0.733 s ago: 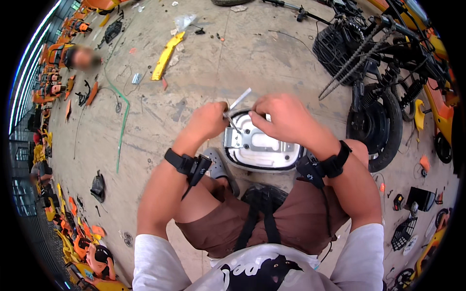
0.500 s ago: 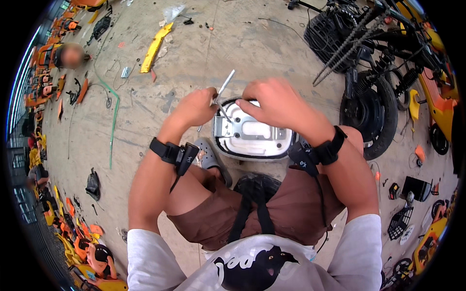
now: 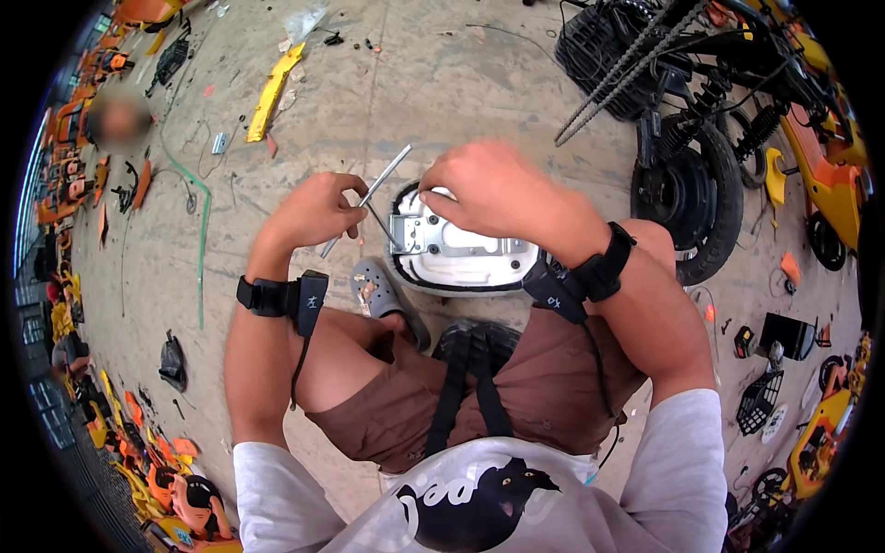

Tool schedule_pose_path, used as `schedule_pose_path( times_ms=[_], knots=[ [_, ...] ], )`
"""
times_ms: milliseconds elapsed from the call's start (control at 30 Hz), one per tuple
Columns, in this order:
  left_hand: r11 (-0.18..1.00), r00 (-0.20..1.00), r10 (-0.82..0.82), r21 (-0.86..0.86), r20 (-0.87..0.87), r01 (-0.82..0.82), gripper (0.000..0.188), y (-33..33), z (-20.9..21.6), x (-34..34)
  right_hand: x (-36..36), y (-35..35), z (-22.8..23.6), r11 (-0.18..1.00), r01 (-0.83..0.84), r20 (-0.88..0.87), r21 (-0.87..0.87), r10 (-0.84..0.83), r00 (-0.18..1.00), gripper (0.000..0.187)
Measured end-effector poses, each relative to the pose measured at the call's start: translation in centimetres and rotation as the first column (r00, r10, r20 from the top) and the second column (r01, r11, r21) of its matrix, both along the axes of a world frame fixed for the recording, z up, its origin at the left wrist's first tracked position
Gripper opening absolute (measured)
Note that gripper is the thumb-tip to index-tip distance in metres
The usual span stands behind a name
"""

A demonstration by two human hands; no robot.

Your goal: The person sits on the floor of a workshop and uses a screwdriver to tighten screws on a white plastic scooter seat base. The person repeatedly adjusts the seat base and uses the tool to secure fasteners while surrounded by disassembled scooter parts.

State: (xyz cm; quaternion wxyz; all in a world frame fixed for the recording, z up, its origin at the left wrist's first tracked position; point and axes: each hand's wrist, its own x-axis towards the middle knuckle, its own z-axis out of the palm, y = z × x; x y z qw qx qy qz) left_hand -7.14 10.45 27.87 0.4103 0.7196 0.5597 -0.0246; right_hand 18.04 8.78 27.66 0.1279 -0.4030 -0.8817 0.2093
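An upturned seat base (image 3: 466, 270), white with a black rim, lies on the floor in front of my knees. A metal hinge bracket (image 3: 414, 234) is bolted along its left side. My left hand (image 3: 318, 210) is left of it, thumb and fingers closed round a T-handle wrench (image 3: 390, 170). The wrench's long silver crossbar slants up to the right, and its thin shaft reaches down to the bracket; the exact contact is too small to tell. Over the seat base's upper part, my right hand (image 3: 484, 189) is curled with fingertips together. Its palm side is hidden, so anything held is unseen.
A black wheel (image 3: 687, 203) and vehicle frame with a chain (image 3: 618, 69) stand to the right. My shoe (image 3: 383, 295) is close to the seat base. A yellow strip (image 3: 275, 92) and green strap (image 3: 205, 230) lie at left. Orange and yellow vehicles line both sides.
My left hand has moved left from the seat base, and the wrench's crossbar has turned clockwise. The right hand stays over the seat base. The whole view has shifted slightly.
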Motion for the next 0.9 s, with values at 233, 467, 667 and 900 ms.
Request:
schedule_pose_path(
  times_ms=[233, 467, 667, 900],
  knots=[
    [0.999, 0.999, -0.043, -0.033, 0.019, 0.043, 0.030, -0.1, 0.7, 0.9, -0.6, -0.2, -0.4, 1.000, -0.014, 0.043, -0.026, 0.015, 0.999, 0.023],
    [0.995, 0.997, -0.077, -0.065, -0.031, 0.074, 0.029, 0.4, -0.7, 0.9, -0.5, -0.3, -1.2, 1.000, -0.029, -0.029, 0.002, 0.029, 0.999, 0.020],
    [0.994, 0.996, -0.083, -0.066, -0.014, 0.082, 0.027, 0.4, -0.7, 1.3, -0.5, -0.4, -1.7, 0.999, -0.020, -0.084, 0.036, 0.023, 0.996, 0.016],
    [0.990, 0.996, -0.086, -0.111, 0.028, 0.088, 0.029, 0.2, -1.1, 1.4, -1.0, -0.7, -1.6, 0.997, -0.057, 0.116, -0.060, 0.064, 0.991, 0.030]
  ],
)
